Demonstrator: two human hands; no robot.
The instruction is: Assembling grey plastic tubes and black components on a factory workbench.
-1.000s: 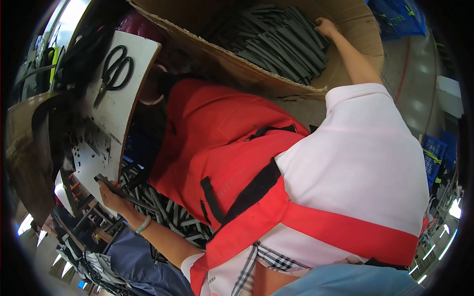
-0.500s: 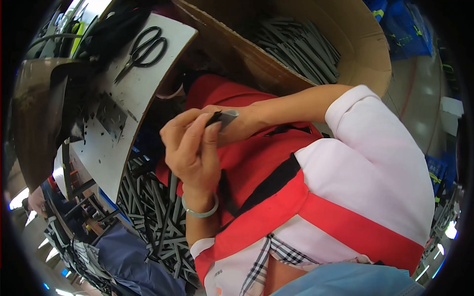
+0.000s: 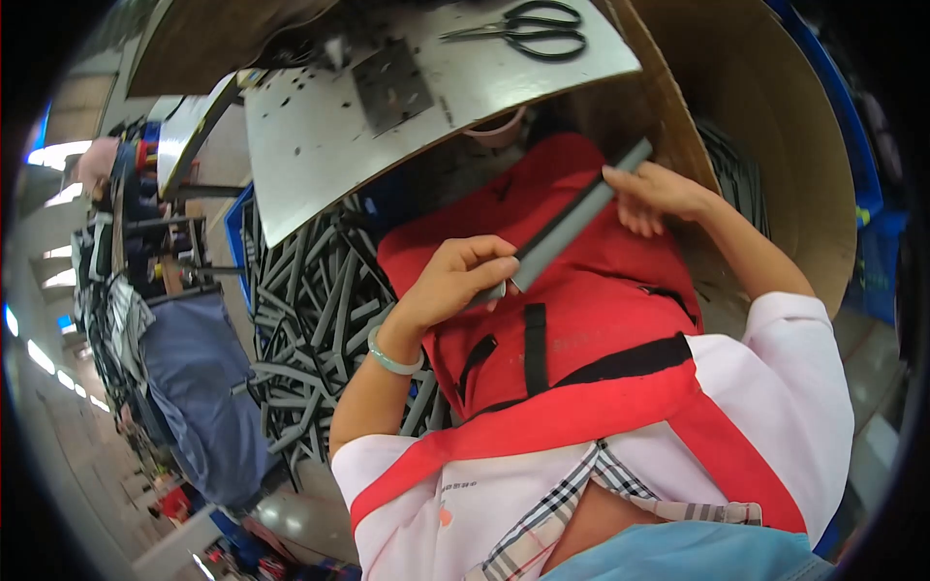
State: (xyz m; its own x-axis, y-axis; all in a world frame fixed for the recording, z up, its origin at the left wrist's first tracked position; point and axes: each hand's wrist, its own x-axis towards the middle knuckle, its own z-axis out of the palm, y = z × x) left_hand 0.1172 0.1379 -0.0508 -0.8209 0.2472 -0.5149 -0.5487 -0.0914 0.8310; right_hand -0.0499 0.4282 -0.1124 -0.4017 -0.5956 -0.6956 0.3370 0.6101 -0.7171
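Note:
A flat grey strip with a black edge [image 3: 573, 229] stretches slantwise over my lap, between my two hands. My left hand [image 3: 463, 275] pinches its lower end between thumb and fingers; a small pale, shiny bit shows at the fingertips, too small to name. Near the upper end, my right hand [image 3: 657, 196] has its thumb on the strip and its other fingers curled loosely below. Beneath lies a red apron [image 3: 542, 290] over my lap.
A white worktable [image 3: 320, 165] ahead bears black-handled scissors [image 3: 544, 31], a dark plate [image 3: 392, 87] and scraps. Many similar grey strips [image 3: 320, 320] are heaped at my left. At right stands a cardboard box [image 3: 809, 184] with more strips [image 3: 741, 189]. A pink container [image 3: 497, 129] sits under the table edge.
My hands were close together around a folded grey piece; now they are apart with the strip stretched between them. My right hand has moved right. The view has turned.

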